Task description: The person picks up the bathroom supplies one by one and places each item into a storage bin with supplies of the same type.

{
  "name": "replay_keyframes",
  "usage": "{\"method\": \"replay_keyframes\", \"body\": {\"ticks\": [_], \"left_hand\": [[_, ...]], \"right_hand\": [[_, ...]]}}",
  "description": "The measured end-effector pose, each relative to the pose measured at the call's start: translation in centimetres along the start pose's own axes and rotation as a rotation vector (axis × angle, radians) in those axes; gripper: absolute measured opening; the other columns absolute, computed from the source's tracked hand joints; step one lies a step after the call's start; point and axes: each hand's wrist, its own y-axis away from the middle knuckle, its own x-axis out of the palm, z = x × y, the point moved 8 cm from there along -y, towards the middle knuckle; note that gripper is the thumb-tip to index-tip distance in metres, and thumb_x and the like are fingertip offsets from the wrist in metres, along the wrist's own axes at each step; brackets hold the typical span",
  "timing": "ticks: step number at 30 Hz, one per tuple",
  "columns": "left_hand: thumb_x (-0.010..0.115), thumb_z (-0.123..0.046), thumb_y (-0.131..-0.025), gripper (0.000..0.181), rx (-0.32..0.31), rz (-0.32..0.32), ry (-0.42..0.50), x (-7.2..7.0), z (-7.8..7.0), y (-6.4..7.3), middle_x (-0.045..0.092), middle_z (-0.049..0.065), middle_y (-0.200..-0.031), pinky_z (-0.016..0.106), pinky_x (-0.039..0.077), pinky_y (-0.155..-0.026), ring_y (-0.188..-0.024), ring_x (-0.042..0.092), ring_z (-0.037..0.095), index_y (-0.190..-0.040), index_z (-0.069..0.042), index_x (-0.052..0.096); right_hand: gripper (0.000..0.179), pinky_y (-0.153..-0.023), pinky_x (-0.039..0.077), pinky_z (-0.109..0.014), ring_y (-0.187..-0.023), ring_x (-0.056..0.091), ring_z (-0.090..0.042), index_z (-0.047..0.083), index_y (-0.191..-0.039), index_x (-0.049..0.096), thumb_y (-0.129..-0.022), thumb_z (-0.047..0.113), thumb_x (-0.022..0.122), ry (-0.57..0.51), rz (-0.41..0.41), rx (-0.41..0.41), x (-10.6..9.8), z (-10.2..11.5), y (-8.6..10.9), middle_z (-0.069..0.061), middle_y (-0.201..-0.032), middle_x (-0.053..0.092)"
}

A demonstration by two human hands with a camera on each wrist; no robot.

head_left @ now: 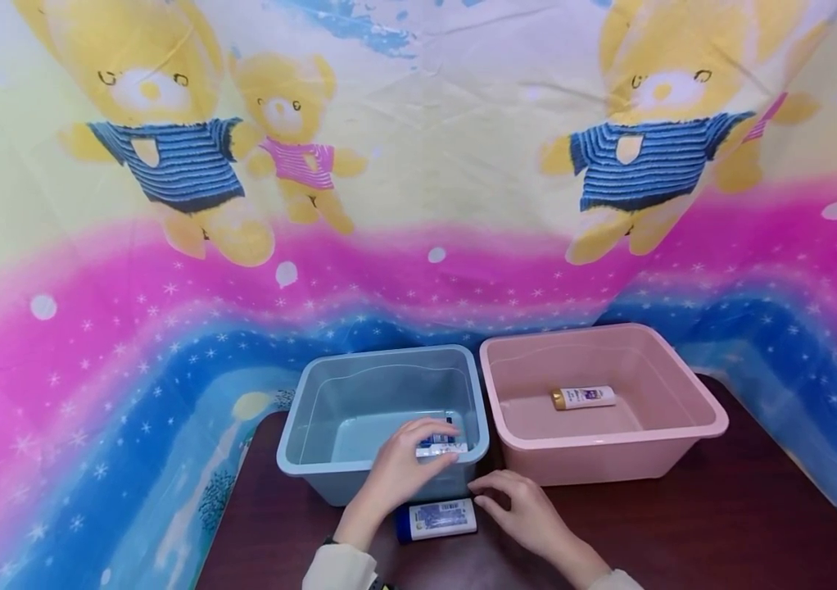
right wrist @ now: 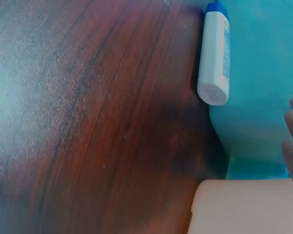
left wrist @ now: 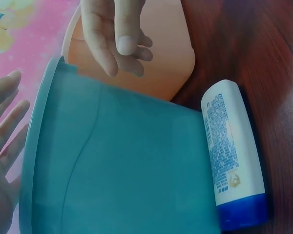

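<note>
My left hand (head_left: 409, 463) hangs over the right front of the blue bin (head_left: 382, 471), fingers spread and thumb apart. Inside that bin, behind the hand, lie white and blue items (head_left: 439, 442), partly hidden by the fingers. The left wrist view shows the same hand (left wrist: 2, 146) with its fingers extended beside the bin's rim. My right hand (head_left: 525, 512) hovers with loosely bent fingers near the bottom end of a white bottle with a blue cap (head_left: 442, 519). That bottle lies on its side on the table, along the blue bin's front wall.
To the right, a pink bin (head_left: 581, 463) stands close beside the blue one. A white bottle with a gold cap (head_left: 584, 397) lies in it. Both bins are on a dark brown table (head_left: 728, 516), backed by a teddy bear printed cloth (head_left: 426, 180).
</note>
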Motion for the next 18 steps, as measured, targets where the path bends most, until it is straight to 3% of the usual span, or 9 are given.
{"method": "replay_keyframes", "body": {"ticks": [8,18], "left_hand": [[0.075,-0.039,-0.088,0.029,-0.015,-0.015,-0.001,-0.8,0.2,1.2,0.062,-0.016,-0.124,0.046,0.047,-0.098,-0.121,0.055,0.012,-0.116,-0.033,0.071],[0.079,-0.027,-0.086,0.031,0.000,-0.039,-0.015,-1.9,0.0,2.4,0.063,-0.018,-0.119,0.045,0.049,-0.096,-0.117,0.057,0.010,-0.115,-0.034,0.072]], "right_hand": [[0.028,-0.075,0.054,-0.032,-0.087,0.064,-0.006,0.018,-0.099,0.077,-0.078,-0.001,0.080,-0.006,0.028,0.003,1.4,-0.2,-0.1,0.014,-0.094,0.069],[0.020,-0.077,0.054,-0.033,-0.088,0.064,-0.006,0.017,-0.099,0.077,-0.083,0.006,0.079,0.013,0.087,0.070,3.1,-0.7,0.0,0.014,-0.094,0.069]]}}
